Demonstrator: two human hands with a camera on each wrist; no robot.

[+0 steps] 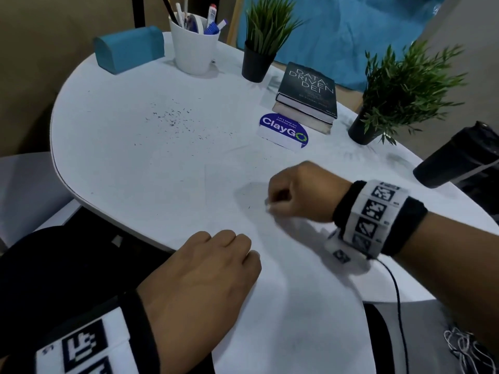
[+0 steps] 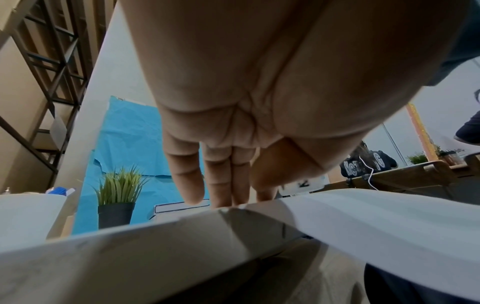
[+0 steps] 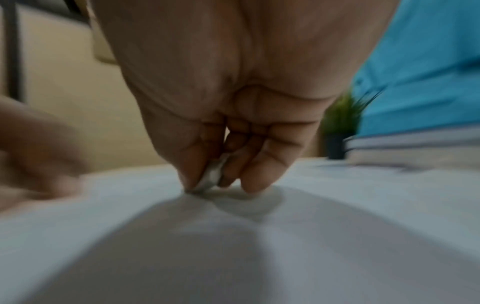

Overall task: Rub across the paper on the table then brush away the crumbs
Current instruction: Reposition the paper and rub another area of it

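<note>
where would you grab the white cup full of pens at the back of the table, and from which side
Probably wrap a hand around the bare lower wall of the white tapered cup, coming from the front, the person's side. Pens and markers stick out of its mouth, so the top is blocked; the teal box stands close on its left, while the table in front lies open.

I sit at a rounded white table (image 1: 113, 163) in what looks like an office or shared workspace. A white cup of pens (image 1: 193, 41), a stack of business books (image 1: 307, 97), two potted plants (image 1: 260, 39) and a "ClayGo" card (image 1: 283, 130) asking to keep pantries clean stand on it. Metal shelving (image 2: 49, 67) lines the wall.
</note>
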